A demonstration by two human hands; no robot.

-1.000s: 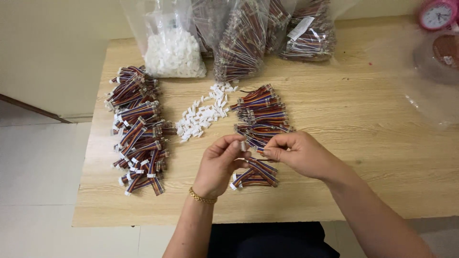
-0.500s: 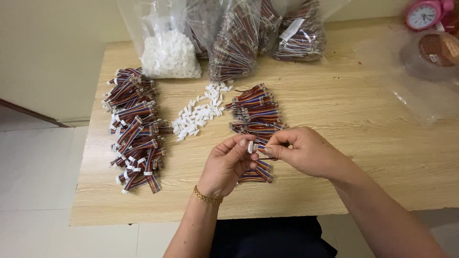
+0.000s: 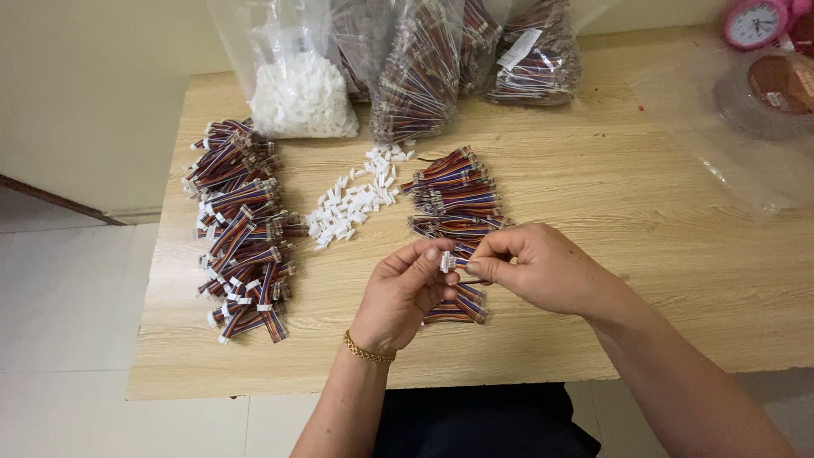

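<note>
My left hand (image 3: pixel 405 293), with a gold bracelet at the wrist, pinches a small white plastic connector (image 3: pixel 446 261) between thumb and fingers. My right hand (image 3: pixel 534 270) holds the end of a short multicoloured ribbon cable (image 3: pixel 465 265) against that connector. Both hands hover just above the near end of a pile of bare ribbon cables (image 3: pixel 456 199) on the wooden table (image 3: pixel 610 220). Loose white connectors (image 3: pixel 356 203) lie in a strip left of that pile. Further left is a long heap of cables with white connectors fitted (image 3: pixel 242 225).
At the table's far edge stand clear plastic bags: one of white connectors (image 3: pixel 298 93), others of ribbon cables (image 3: pixel 424 72). A pink clock (image 3: pixel 753 24) and a tape roll inside clear plastic (image 3: pixel 776 89) sit at the far right. Tiled floor (image 3: pixel 59 322) lies left.
The hands have stayed close together over the near end of the cable pile. The white connector now sits between the fingertips of both hands with the cable end at it.
</note>
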